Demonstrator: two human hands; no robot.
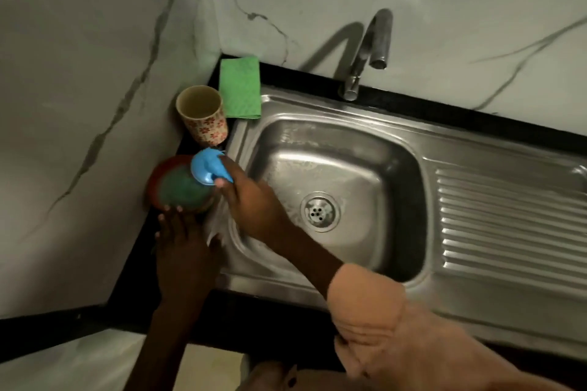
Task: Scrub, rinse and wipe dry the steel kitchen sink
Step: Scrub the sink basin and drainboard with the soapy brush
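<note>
Fingers of the right hand pinch a blue lid above a round red tub of green soap paste, while the left hand steadies the tub with fingers mostly straight. I think this is getting soap ready, so scrubbing the steel sink, just beside the tub, comes next and needs a scrubber dipped in. A flowered cup and green cloth crowd the counter corner, and the tap is dry.
</note>
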